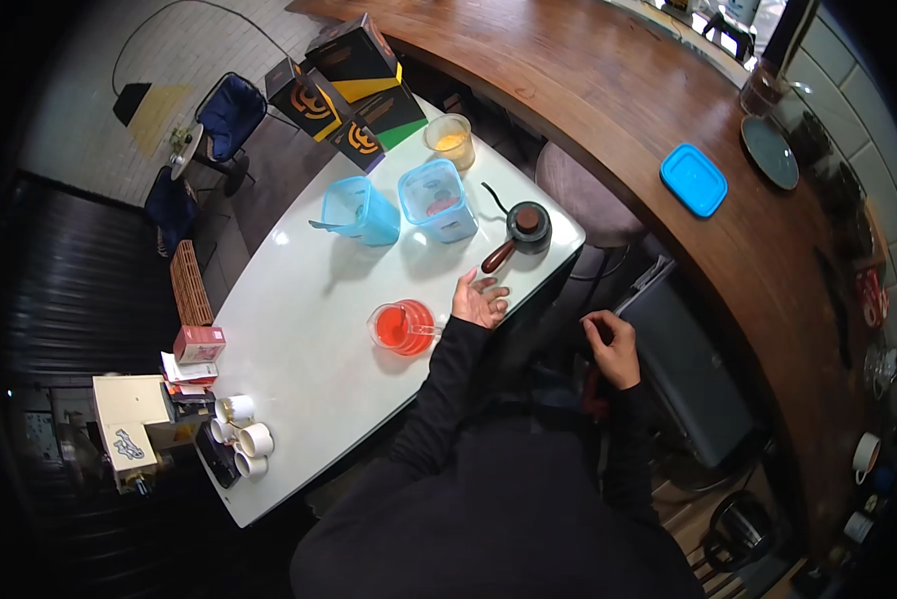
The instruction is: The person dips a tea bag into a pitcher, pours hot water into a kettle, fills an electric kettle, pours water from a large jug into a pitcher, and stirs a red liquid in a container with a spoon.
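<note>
L hand [480, 299] is out over the near edge of the white table [309, 329], open, palm up, fingers loosely bent, w/ nothing in it. Gooseneck kettle [528, 228] is on the table's R end, just beyond that hand: dark body, brown lid knob, thin spout to the upper L, brown handle angled down w/ its tip just beside the fingers. Can't tell if they touch.

Clear glass jug [404, 329] w/ red liquid stands on the table to the lower L of L hand, its clear handle pointing R twd the sleeve.

R hand [613, 347] is well off to the R, past the table edge, fingers curled in, thumb near the index; can't tell if it's fully closed or has anything in it. Nearest to it is a dark grey boxy item [688, 374].

Farther back on the table: 2 translucent blue tubs side by side, L one [364, 212] w/ a blue handle sticking out, R one [439, 203] w/ smth pinkish inside. Behind the R tub, a clear cup [452, 150] w/ yellow contents, near some black/yellow boxes [354, 85]. White mugs [256, 440] bunched at the table's far L end. Blue lid [694, 180] lies on the brown wooden table [578, 75], R side.
</note>
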A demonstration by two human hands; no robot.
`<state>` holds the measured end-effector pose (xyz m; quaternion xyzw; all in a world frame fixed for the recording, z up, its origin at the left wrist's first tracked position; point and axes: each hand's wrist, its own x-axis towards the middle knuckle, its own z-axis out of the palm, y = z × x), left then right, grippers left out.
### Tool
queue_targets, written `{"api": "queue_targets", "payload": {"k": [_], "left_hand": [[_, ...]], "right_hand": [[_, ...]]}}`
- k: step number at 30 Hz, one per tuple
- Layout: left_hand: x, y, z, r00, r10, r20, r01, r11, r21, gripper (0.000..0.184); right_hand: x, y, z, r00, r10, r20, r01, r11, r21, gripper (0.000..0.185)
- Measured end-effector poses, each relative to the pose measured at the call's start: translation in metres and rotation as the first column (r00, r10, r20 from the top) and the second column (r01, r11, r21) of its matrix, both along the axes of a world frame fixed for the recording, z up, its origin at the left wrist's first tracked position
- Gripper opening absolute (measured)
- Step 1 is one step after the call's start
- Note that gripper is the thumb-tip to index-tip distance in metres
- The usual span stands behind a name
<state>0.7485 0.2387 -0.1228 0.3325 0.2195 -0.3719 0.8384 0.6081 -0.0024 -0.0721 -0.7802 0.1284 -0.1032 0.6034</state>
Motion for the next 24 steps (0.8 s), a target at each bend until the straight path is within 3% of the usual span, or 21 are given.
{"api": "queue_targets", "payload": {"k": [2,6,12,15,18,24], "left_hand": [[-0.024,0.005,-0.007,0.998,-0.053,-0.017,0.052,0.996,-0.070,0.047],[-0.072,0.000,-0.005,0.942,-0.331,0.052,0.335,0.939,-0.080,0.039],[-0.131,-0.030,-0.028,0.700,-0.714,0.021,0.712,0.695,-0.098,0.031],[-0.155,-0.049,-0.053,0.533,-0.845,0.035,0.842,0.526,-0.115,0.028],[-0.180,-0.070,-0.053,0.395,-0.908,0.141,0.914,0.374,-0.157,0.026],[-0.225,-0.111,-0.039,0.229,-0.928,0.294,0.968,0.184,-0.171,0.021]], "right_hand": [[-0.009,0.004,-0.002,1.000,-0.014,-0.023,0.014,1.000,0.006,0.011],[-0.031,0.022,-0.005,0.996,-0.086,-0.016,0.086,0.996,-0.019,0.011],[-0.141,0.033,0.012,0.914,-0.383,-0.132,0.373,0.923,-0.094,0.019],[-0.232,0.035,0.008,0.771,-0.617,-0.155,0.617,0.785,-0.053,0.019],[-0.334,0.040,0.001,0.510,-0.855,-0.092,0.850,0.517,-0.096,0.017],[-0.454,0.056,0.011,0.114,-0.993,-0.010,0.985,0.114,-0.132,0.018]]}}
